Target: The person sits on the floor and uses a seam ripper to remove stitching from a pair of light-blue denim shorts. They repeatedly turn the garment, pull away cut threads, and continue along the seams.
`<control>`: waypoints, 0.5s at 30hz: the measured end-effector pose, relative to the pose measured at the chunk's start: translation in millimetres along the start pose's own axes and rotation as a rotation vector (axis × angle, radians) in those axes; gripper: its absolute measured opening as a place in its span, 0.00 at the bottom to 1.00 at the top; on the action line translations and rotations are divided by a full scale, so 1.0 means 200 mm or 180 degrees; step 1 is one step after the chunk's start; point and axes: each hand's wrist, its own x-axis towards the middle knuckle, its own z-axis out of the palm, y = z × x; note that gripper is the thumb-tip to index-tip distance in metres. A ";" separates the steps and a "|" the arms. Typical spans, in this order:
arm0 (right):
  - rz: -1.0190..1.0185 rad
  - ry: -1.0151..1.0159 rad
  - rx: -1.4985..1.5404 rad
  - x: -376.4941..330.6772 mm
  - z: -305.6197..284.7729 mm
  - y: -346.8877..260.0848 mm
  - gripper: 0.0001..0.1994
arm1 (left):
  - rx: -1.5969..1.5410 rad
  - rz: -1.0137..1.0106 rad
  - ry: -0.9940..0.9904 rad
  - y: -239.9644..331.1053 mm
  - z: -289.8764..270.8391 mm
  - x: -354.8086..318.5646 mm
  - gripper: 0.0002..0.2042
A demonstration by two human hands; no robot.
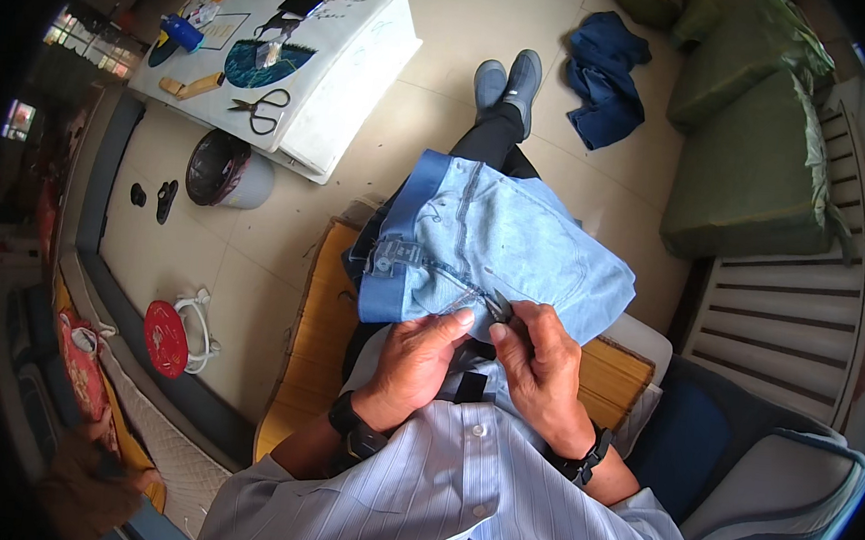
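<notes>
A light-blue denim garment (526, 226), its pale inner side up and a darker blue band along its left edge, lies across my lap. My left hand (412, 359) pinches the garment's near edge between thumb and fingers, close to an open seam. In my right hand (544, 370) are small dark thread snips (499, 309), held closed-fingered with the pointed tips over the cloth, just right of my left thumb. My fingers hide most of the snips' handle. A label-like patch (396, 255) shows near the band.
Large black-handled scissors (260, 109) rest on a white covered table (366, 75) at the far left, with a blue bottle (181, 34). Below it stands a waste bin (248, 179). Dark-blue denim (606, 80) lies on the floor; a red round stool (167, 339) is at left.
</notes>
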 end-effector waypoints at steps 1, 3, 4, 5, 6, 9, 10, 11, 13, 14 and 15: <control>0.0010 0.0018 0.0018 0.00 0.01 0.00 0.13 | 0.0016 0.0008 0.0018 -0.01 0.00 0.00 0.13; 0.0030 0.0055 0.0052 0.00 0.02 0.00 0.12 | 0.0062 -0.0038 0.0034 -0.01 -0.01 0.00 0.13; 0.0172 0.0062 0.0153 0.00 0.02 0.00 0.12 | 0.0096 -0.0093 0.0032 -0.02 -0.01 0.00 0.13; 0.0314 0.0068 0.0255 -0.01 0.03 -0.01 0.11 | 0.0130 -0.0147 0.0031 -0.02 -0.02 0.00 0.13; 0.0456 0.0074 0.0356 -0.01 0.03 -0.02 0.11 | 0.0104 -0.0188 0.0057 -0.01 -0.01 0.00 0.12; 0.0734 0.0145 0.1073 -0.03 0.04 0.00 0.10 | 0.0034 -0.0209 0.0084 -0.01 0.03 0.00 0.12; 0.0861 0.0124 0.1308 -0.02 0.04 0.00 0.10 | 0.0023 -0.0140 0.0069 -0.02 0.02 0.00 0.12; 0.0987 0.0103 0.1544 -0.02 0.04 -0.01 0.10 | 0.0012 -0.0071 0.0053 -0.03 0.00 0.00 0.13; 0.1171 0.0052 0.1896 -0.02 0.04 -0.02 0.09 | 0.0040 -0.0075 0.0033 -0.05 -0.04 0.01 0.12; 0.1229 0.0023 0.2012 -0.02 0.03 -0.02 0.09 | 0.0054 -0.0076 0.0022 -0.06 -0.06 0.01 0.12; 0.1286 -0.0008 0.2127 -0.02 0.03 -0.02 0.09 | 0.0070 -0.0122 0.0040 -0.07 -0.08 0.02 0.12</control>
